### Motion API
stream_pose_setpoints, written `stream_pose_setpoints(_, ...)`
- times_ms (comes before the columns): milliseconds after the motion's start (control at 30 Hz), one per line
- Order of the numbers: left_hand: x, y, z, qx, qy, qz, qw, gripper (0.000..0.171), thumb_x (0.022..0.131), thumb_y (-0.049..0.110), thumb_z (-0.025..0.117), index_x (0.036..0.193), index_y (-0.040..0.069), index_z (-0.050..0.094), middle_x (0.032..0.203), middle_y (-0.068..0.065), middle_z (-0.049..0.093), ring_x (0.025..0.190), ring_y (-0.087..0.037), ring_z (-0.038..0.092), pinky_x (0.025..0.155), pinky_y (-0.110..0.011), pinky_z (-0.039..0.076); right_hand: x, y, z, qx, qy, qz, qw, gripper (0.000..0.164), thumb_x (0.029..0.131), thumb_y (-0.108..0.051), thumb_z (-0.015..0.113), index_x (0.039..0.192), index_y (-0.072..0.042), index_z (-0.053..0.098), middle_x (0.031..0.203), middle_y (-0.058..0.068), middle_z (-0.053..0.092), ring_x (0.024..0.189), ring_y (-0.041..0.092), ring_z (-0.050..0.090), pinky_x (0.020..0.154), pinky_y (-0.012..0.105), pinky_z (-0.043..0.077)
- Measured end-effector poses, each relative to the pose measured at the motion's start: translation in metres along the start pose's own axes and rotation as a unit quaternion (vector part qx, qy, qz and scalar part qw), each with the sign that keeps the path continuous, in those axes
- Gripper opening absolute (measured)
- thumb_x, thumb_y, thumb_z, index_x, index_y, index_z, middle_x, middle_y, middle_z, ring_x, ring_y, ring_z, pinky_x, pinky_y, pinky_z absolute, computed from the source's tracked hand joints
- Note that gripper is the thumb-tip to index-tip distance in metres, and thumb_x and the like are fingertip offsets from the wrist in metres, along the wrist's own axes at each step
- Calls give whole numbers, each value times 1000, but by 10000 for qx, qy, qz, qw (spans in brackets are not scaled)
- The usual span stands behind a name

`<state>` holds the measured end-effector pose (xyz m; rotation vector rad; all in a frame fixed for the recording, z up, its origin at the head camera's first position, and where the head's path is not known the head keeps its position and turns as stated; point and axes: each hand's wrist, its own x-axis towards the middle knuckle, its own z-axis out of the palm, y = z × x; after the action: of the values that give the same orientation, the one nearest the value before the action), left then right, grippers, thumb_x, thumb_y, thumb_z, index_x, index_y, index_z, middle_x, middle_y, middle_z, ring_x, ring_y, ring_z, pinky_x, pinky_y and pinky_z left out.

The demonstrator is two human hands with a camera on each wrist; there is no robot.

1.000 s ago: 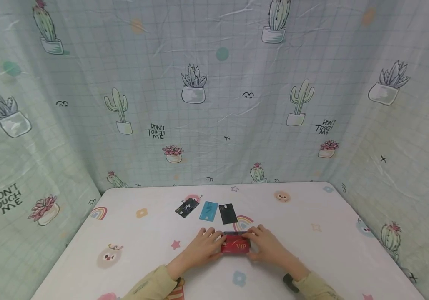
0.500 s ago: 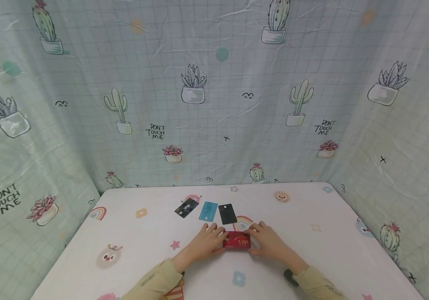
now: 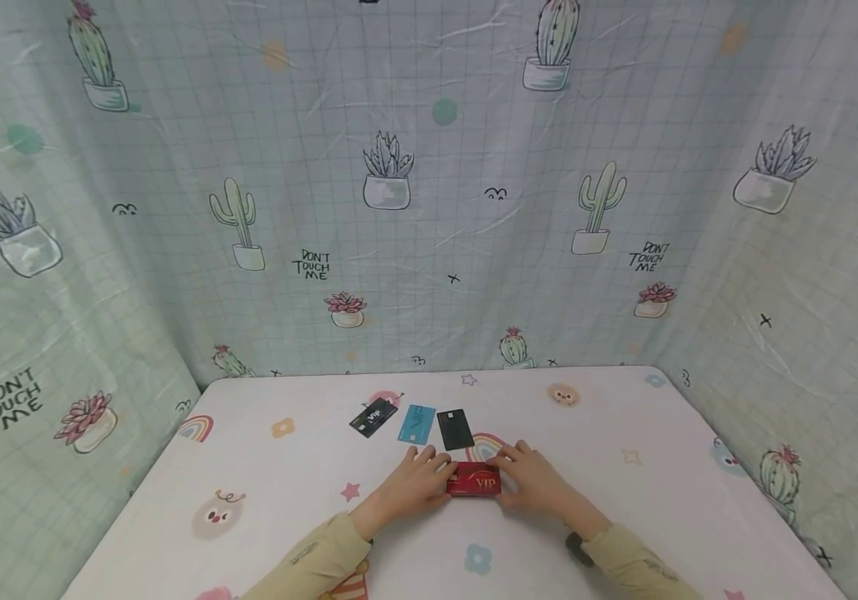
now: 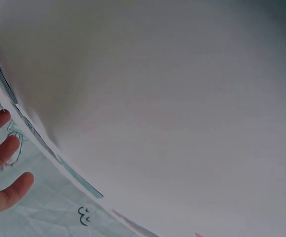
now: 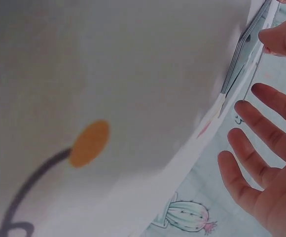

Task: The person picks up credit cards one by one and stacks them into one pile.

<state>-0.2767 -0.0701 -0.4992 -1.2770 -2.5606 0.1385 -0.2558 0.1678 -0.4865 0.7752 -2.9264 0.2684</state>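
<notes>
A red card lettered VIP (image 3: 474, 480) is held level between both hands, long side across, in the head view. My left hand (image 3: 415, 485) pinches its left end; my right hand (image 3: 532, 483) pinches the right end. In the right wrist view, a thick stack of cards (image 5: 237, 59) lies on the table below, and a thin card edge shows apart from it near the right fingers (image 5: 268, 126). The left wrist view shows the stack's edge (image 4: 1, 79) beside the left fingers (image 4: 0, 155). From the head view, the red card covers the stack.
Behind the hands, a black VIP card (image 3: 373, 417), a blue card (image 3: 417, 425) and a plain black card (image 3: 455, 429) lie in a row. The white printed table (image 3: 586, 433) is enclosed by cactus-print curtains (image 3: 429, 242).
The red card has shifted slightly away from the person, and the dark edge formerly visible behind it is now covered. Both hands moved with it; the three cards behind lie unmoved.
</notes>
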Motion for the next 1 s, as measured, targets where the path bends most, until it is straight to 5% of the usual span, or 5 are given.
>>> stream_pose_setpoints(333,1,4,-2,-271,-313,-158,9990,47,83,41,58,123,18,50,116,2,55,101,-15,46,87,-38,43,3,5,7,-95,-79,-182,9998,46,67,-35,73,108,-19,59,99,-3,56,83,11,40,65,27,40)
stream_pose_setpoints(1000,2,4,-3,-130,-265,-107,9995,48,81,43,59,122,19,51,112,4,57,97,-13,47,84,-33,43,4,6,6,-39,-236,-85,9997,47,68,-34,72,110,-18,59,101,-3,56,86,12,40,70,31,42)
